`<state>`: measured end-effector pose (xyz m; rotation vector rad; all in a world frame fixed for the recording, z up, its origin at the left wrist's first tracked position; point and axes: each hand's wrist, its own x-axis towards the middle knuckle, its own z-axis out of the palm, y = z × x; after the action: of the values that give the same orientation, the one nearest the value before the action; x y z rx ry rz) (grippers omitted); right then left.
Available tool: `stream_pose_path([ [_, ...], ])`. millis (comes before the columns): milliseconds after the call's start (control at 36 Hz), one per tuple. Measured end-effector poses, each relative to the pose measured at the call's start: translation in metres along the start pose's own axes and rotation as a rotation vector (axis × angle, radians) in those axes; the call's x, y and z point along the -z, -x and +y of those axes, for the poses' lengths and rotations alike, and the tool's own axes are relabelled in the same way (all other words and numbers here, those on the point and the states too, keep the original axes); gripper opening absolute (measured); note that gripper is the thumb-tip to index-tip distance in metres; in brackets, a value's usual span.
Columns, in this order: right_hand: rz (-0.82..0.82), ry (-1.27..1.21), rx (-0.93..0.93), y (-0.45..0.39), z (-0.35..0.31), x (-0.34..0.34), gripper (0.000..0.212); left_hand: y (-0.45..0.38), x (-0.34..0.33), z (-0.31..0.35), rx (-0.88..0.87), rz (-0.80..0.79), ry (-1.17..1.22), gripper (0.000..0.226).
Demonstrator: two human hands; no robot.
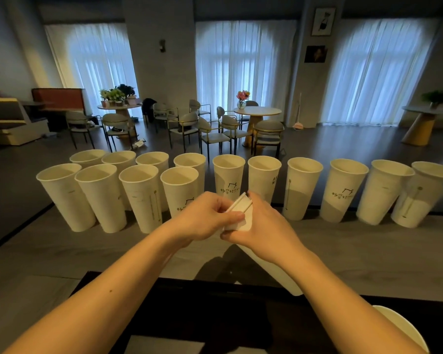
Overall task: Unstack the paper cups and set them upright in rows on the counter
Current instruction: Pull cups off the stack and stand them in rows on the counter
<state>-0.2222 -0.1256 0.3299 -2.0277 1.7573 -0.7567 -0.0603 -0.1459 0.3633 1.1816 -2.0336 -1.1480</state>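
The right hand [264, 226] gripped the remaining stack of cups [241, 213] around its upper part, thumb underneath and fingers over the far side, while the rest of the stack ran back under the wrist toward the person. The left hand [202, 218] pinched the rims at the stack's open end, fingertips curled on the outermost cup as if to peel it free. Both hands met in the air just above the counter [343, 251].

Just beyond the knuckles stood the cups already set out: a near row [179, 192] of four to the left of the hands, and a far row [304, 187] stretching from well left of them to well right. The closest near-row cup sat almost touching the left hand's knuckles.

The likeliest slip, in my judgement, was two cups coming away together, since the rims were nested tight and the pinch covered more than one edge. A hard tug could also have crushed a thin rim out of round. If the cup had released suddenly, the left hand might have jerked forward into the nearest standing cups, and these light, tall, closely spaced cups would probably have toppled one into another.
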Motion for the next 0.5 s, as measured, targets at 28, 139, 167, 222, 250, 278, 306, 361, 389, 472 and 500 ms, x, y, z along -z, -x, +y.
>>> stream_pose_path([
  [28, 0.004, 0.005, -0.004, 0.000, 0.003, 0.001, 0.107, -0.001, -0.001, 0.001, 0.006, 0.043, -0.001, 0.011],
  [139, -0.008, 0.071, -0.051, 0.000, 0.019, 0.010, 0.110, -0.005, 0.006, 0.012, -0.033, 0.308, -0.126, 0.013],
  [167, -0.007, 0.090, -0.062, 0.001, 0.024, 0.013, 0.110, -0.005, 0.012, 0.015, -0.064, 0.376, -0.169, 0.013],
  [222, -0.006, 0.121, -0.105, 0.002, 0.035, 0.020, 0.116, -0.008, 0.023, 0.023, -0.137, 0.474, -0.293, 0.012],
  [250, 0.002, 0.125, -0.136, 0.003, 0.039, 0.024, 0.119, -0.011, 0.027, 0.025, -0.168, 0.501, -0.379, 0.013],
  [278, 0.017, 0.118, -0.169, 0.004, 0.044, 0.028, 0.120, -0.014, 0.029, 0.026, -0.183, 0.506, -0.474, 0.017],
  [306, 0.039, 0.106, -0.195, 0.003, 0.049, 0.031, 0.116, -0.018, 0.030, 0.026, -0.184, 0.488, -0.565, 0.019],
  [361, 0.086, 0.075, -0.211, 0.002, 0.054, 0.038, 0.100, -0.026, 0.025, 0.024, -0.156, 0.414, -0.706, 0.020],
  [389, 0.107, 0.052, -0.200, 0.001, 0.054, 0.041, 0.095, -0.031, 0.021, 0.023, -0.146, 0.381, -0.764, 0.018],
  [472, 0.164, -0.045, -0.156, -0.005, 0.052, 0.047, 0.095, -0.044, 0.010, 0.015, -0.162, 0.326, -0.948, 0.009],
  [500, 0.186, -0.084, -0.144, -0.007, 0.052, 0.047, 0.096, -0.047, 0.008, 0.011, -0.171, 0.316, -0.989, 0.011],
])
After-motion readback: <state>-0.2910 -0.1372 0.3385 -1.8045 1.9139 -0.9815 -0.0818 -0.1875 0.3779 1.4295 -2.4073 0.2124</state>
